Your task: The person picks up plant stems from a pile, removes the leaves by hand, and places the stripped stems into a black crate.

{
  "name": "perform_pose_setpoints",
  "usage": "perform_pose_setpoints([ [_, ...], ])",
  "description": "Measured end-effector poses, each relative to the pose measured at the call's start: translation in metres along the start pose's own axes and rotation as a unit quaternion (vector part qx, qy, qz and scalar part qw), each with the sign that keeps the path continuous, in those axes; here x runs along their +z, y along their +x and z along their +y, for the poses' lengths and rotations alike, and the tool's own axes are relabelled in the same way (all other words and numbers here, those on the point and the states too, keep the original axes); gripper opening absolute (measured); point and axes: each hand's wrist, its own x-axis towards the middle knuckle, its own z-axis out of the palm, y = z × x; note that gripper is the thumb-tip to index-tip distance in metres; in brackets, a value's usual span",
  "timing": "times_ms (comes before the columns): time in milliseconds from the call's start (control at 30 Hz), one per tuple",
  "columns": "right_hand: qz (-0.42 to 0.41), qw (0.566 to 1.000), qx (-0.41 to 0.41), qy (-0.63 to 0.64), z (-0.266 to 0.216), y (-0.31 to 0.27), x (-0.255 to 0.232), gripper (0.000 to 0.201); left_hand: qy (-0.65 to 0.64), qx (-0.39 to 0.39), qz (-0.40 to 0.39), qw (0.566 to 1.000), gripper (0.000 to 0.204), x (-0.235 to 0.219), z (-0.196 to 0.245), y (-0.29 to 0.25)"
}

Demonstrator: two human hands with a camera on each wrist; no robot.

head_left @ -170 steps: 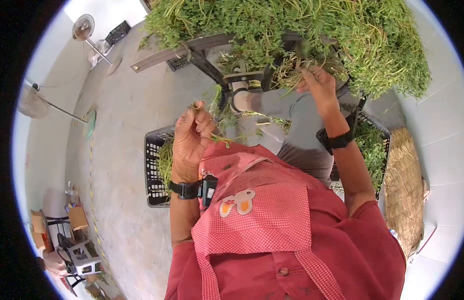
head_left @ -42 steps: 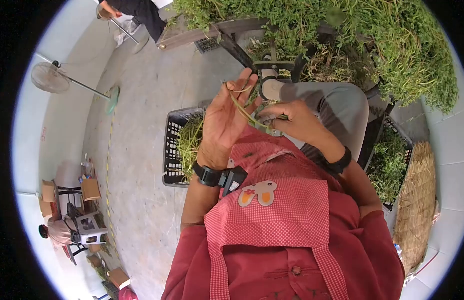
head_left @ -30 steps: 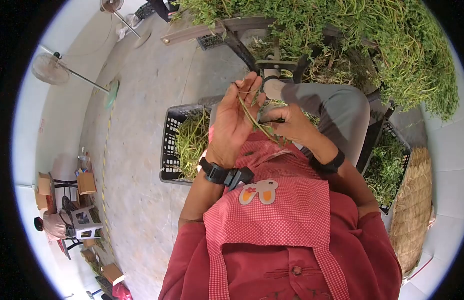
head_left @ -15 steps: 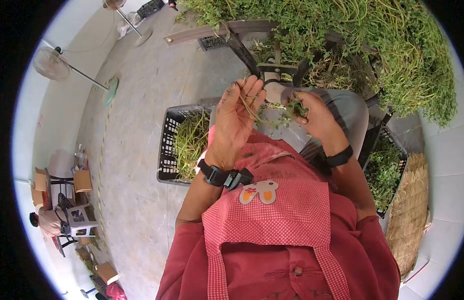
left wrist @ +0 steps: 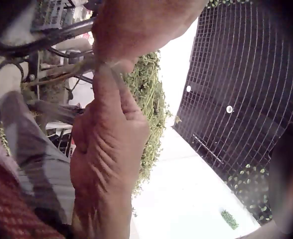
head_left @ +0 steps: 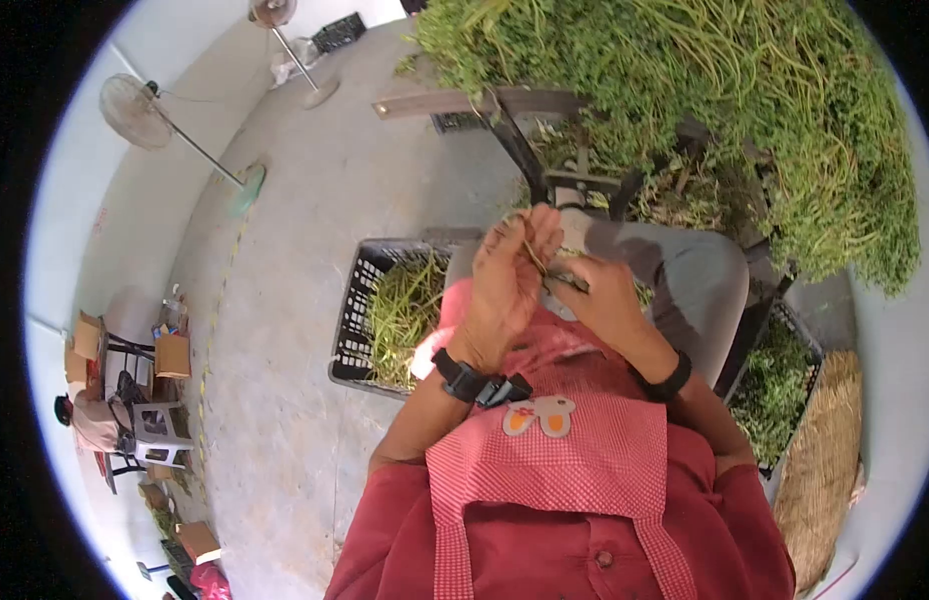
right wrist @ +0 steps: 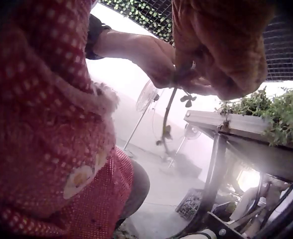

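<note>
Palm turned up, the left hand pinches a thin green stem between thumb and fingers. Close against it, the right hand has its thumb and fingers bent round the stem's other part, mostly hidden by the fingers. From the left wrist, the left hand meets the right hand at the fingertips. In the right wrist view a stem with small leaves hangs below the right hand, and the left hand is beside it.
A large heap of greens lies on the table ahead. A black crate of stems stands at left, another of leafy greens at right beside a straw bundle. Fans and a seated person are farther left.
The right hand has come back left to the left hand, and the leaves it held are now hidden in the head view. The left hand keeps its pinch. The head view has shifted.
</note>
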Motion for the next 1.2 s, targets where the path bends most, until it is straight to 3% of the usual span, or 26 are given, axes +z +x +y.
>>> perform_pose_setpoints([
  [233, 0.007, 0.999, 0.024, 0.032, -0.004, -0.002, -0.007, 0.018, -0.003, 0.006, -0.026, 1.0, 0.017, 0.006, -0.008, -0.005],
  [333, 0.031, 0.999, 0.014, 0.031, -0.003, 0.001, -0.007, 0.016, 0.077, -0.003, -0.042, 0.996, 0.017, 0.007, -0.008, -0.005],
  [400, 0.065, 0.994, 0.078, 0.045, 0.0, -0.001, -0.007, 0.016, 0.116, 0.005, -0.032, 0.993, 0.018, -0.002, -0.016, -0.005],
  [467, 0.075, 0.923, 0.225, 0.302, 0.023, 0.003, -0.006, 0.014, 0.1, 0.006, -0.036, 0.994, 0.019, 0.002, -0.011, -0.002],
  [500, 0.019, 0.848, 0.237, 0.474, 0.044, 0.008, -0.014, 0.015, 0.085, 0.017, -0.04, 0.995, 0.019, 0.004, -0.007, -0.001],
  [533, -0.002, 0.794, 0.244, 0.556, 0.052, 0.003, -0.02, 0.015, 0.067, 0.001, -0.037, 0.997, 0.02, 0.007, -0.001, -0.001],
  [567, -0.022, 0.733, 0.257, 0.63, 0.061, -0.001, -0.025, 0.015, 0.051, -0.011, -0.035, 0.998, 0.021, 0.009, 0.005, -0.001],
  [633, 0.003, 0.681, 0.331, 0.653, 0.039, 0.008, -0.038, 0.015, 0.03, -0.02, -0.027, 0.999, 0.021, 0.01, 0.011, 0.001],
  [667, 0.004, 0.672, 0.331, 0.662, 0.03, 0.008, -0.039, 0.018, 0.012, -0.02, -0.021, 0.999, 0.021, 0.008, 0.012, 0.001],
  [700, 0.005, 0.671, 0.334, 0.662, 0.026, 0.006, -0.036, 0.018, 0.012, -0.023, -0.018, 0.999, 0.021, 0.006, 0.012, 0.001],
  [767, -0.059, 0.73, 0.319, 0.601, 0.022, 0.005, -0.034, 0.017, 0.005, -0.03, -0.001, 1.0, 0.021, 0.003, 0.011, 0.002],
  [800, -0.058, 0.73, 0.32, 0.601, 0.025, 0.004, -0.032, 0.017, 0.005, -0.03, 0.0, 1.0, 0.021, 0.002, 0.01, 0.002],
  [867, -0.143, 0.814, 0.272, 0.492, 0.032, -0.003, -0.024, 0.017, 0.01, -0.039, -0.009, 0.999, 0.021, 0.0, 0.008, 0.001],
  [900, -0.142, 0.813, 0.275, 0.493, 0.029, -0.004, -0.023, 0.017, 0.01, -0.041, -0.008, 0.999, 0.021, 0.0, 0.008, 0.0],
  [967, -0.14, 0.904, 0.227, 0.335, 0.02, -0.004, -0.023, 0.016, 0.019, -0.05, 0.008, 0.999, 0.021, 0.003, 0.008, 0.0],
  [1100, -0.138, 0.94, 0.169, 0.262, 0.02, -0.007, -0.021, 0.018, 0.016, -0.061, 0.014, 0.998, 0.022, 0.005, 0.006, -0.003],
  [1167, -0.096, 0.909, 0.249, 0.319, 0.025, -0.008, -0.017, 0.018, 0.042, -0.069, -0.011, 0.997, 0.021, 0.0, 0.005, -0.003],
  [1200, -0.094, 0.909, 0.251, 0.32, 0.036, -0.009, -0.013, 0.018, 0.042, -0.071, -0.011, 0.996, 0.021, -0.003, 0.007, -0.003],
])
